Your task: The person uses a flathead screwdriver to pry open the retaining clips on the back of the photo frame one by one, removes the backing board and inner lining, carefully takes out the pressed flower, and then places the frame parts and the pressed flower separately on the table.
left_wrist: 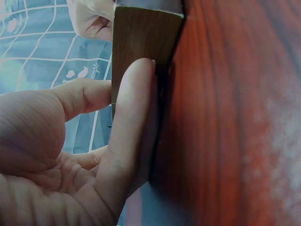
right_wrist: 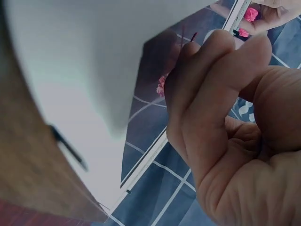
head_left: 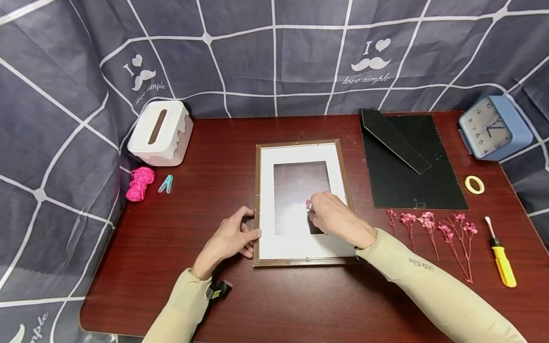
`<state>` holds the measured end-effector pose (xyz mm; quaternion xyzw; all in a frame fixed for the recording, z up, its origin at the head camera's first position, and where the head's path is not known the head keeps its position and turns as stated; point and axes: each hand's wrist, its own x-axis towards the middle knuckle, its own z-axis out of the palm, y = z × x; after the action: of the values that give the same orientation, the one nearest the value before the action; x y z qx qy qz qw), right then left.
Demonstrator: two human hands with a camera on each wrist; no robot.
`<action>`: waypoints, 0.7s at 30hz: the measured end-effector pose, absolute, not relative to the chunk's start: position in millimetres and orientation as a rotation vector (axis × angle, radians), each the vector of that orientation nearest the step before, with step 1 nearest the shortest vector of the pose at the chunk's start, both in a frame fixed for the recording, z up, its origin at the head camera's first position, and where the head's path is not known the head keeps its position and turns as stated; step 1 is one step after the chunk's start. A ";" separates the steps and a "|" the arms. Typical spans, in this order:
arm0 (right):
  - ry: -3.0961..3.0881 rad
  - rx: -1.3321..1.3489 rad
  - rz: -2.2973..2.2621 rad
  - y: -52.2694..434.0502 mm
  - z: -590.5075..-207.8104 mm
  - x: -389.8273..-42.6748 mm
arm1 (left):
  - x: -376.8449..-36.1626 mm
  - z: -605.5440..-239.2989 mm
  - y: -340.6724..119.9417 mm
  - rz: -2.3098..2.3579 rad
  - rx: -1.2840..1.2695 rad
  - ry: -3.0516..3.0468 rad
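A dark red wooden counter [head_left: 171, 238], walled round by a grey checked cloth backdrop [head_left: 64, 95], is carrying everything. On it a brown wooden picture frame with a white mat [head_left: 300, 202] is lying face down, open at the back. The left hand [head_left: 229, 240] is steadying the frame's left edge, fingers straight against the wood. The right hand [head_left: 336, 219] is hovering over the mat's opening, its grip pinching a small sprig of pink dried flowers [head_left: 308, 205] by the stem. Judging by this, the first sprig is only now going in. To the right of that grip, the black frame backing board [head_left: 409, 164] is lying off, and below it more pink dried flower sprigs [head_left: 433, 228] are waiting unplaced.
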<state>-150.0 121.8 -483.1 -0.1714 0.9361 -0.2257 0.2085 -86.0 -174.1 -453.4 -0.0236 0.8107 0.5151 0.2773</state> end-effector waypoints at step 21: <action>2.643 -0.466 -0.791 129.6 -426.0 -126.4 | -86.2 -452.7 -173.6 1.375 -0.072 2.178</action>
<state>-126.4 129.6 -426.0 -0.1641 0.9307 -0.2784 0.1711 -86.2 -173.6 -452.7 -0.0269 0.8118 0.5124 0.2787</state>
